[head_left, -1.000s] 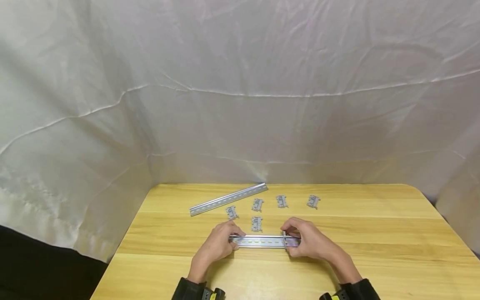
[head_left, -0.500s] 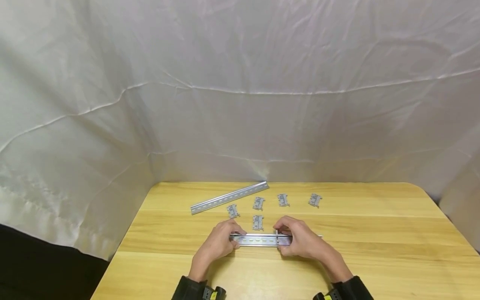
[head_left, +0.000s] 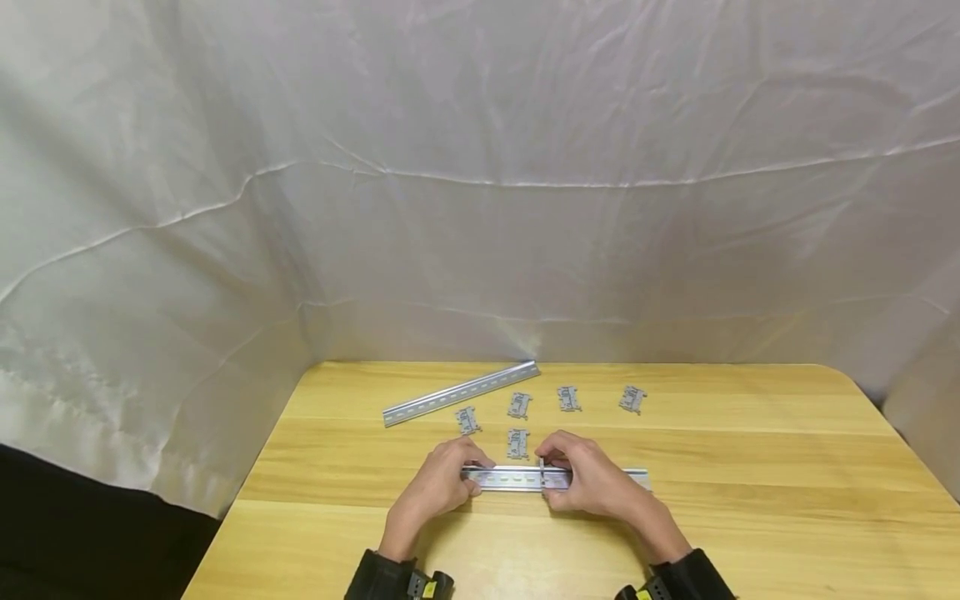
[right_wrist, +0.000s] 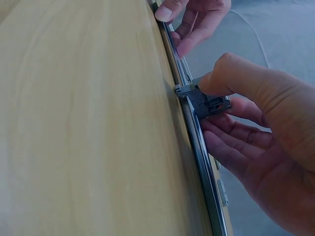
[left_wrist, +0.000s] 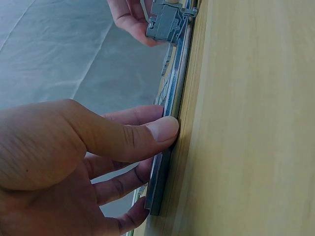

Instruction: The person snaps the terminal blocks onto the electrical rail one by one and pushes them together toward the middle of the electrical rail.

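A slotted metal DIN rail (head_left: 510, 478) lies crosswise on the wooden table in front of the person. The left hand (head_left: 442, 483) grips its left end, thumb on the near edge and fingers on the far edge, as the left wrist view shows. A grey terminal block (right_wrist: 201, 100) stands upright across the rail, seated over its edges. Thumb and fingers of the right hand (head_left: 585, 477) pinch this block near the rail's middle. Part of the rail is hidden behind the right hand; its right end shows beyond.
Several loose grey terminal blocks (head_left: 517, 443) lie flat behind the rail. A second DIN rail (head_left: 461, 393) rests at an angle near the back of the wooden table (head_left: 750, 467). Pale cloth (head_left: 480, 250) hangs behind and at both sides.
The right hand has moved left along the rail with the terminal block, baring the rail's right end. The left hand keeps its grip on the left end.
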A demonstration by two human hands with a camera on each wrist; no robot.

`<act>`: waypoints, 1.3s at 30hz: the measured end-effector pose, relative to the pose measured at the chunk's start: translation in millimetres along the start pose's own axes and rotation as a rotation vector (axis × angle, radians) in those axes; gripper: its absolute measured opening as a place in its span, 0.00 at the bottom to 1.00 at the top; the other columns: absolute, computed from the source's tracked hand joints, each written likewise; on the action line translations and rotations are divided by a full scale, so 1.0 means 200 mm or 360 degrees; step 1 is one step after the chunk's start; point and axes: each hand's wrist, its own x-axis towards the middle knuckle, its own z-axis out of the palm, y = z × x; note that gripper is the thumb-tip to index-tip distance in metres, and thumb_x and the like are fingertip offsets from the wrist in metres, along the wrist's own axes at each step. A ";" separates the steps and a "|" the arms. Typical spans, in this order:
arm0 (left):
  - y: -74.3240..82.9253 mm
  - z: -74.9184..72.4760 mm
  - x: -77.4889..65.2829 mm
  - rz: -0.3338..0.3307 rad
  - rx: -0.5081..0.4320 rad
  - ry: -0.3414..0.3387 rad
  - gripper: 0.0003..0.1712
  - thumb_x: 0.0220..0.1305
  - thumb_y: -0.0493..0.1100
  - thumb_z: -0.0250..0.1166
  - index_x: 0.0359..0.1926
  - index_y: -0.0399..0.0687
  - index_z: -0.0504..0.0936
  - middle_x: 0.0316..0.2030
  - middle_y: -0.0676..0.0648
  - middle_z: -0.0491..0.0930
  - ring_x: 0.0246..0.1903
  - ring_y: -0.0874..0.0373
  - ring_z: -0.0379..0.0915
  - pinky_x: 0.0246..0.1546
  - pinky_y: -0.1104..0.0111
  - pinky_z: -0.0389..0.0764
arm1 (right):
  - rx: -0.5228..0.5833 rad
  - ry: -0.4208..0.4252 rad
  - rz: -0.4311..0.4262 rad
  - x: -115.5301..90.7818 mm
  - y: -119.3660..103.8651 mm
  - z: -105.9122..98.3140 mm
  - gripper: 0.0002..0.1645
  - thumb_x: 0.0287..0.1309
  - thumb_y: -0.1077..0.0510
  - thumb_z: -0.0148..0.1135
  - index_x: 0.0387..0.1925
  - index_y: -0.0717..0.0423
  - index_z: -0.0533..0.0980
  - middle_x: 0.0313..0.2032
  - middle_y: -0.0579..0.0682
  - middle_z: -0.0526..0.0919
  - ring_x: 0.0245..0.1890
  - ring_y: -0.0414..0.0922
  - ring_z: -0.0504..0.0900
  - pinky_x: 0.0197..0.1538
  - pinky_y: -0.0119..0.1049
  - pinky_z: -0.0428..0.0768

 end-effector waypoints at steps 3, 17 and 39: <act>0.00 0.00 0.00 -0.0002 -0.0005 0.0000 0.19 0.45 0.27 0.73 0.41 0.45 0.89 0.38 0.50 0.84 0.38 0.55 0.76 0.41 0.60 0.78 | -0.0022 0.0006 -0.0011 0.00 0.00 0.01 0.27 0.34 0.66 0.72 0.44 0.62 0.77 0.42 0.54 0.82 0.43 0.46 0.83 0.46 0.40 0.84; 0.00 -0.02 0.01 -0.0013 -0.0003 -0.0009 0.18 0.46 0.27 0.73 0.41 0.44 0.89 0.37 0.49 0.84 0.38 0.55 0.76 0.41 0.61 0.78 | -0.0035 0.0014 -0.0008 0.01 0.00 0.02 0.30 0.36 0.62 0.73 0.47 0.60 0.76 0.44 0.52 0.82 0.45 0.46 0.82 0.48 0.42 0.83; 0.01 -0.01 0.00 0.0001 -0.0029 -0.0025 0.18 0.47 0.27 0.73 0.42 0.44 0.89 0.38 0.50 0.83 0.40 0.54 0.78 0.44 0.59 0.80 | -0.0485 0.0109 0.0001 0.07 0.14 -0.23 0.35 0.51 0.61 0.70 0.62 0.64 0.72 0.54 0.60 0.77 0.51 0.56 0.77 0.53 0.54 0.78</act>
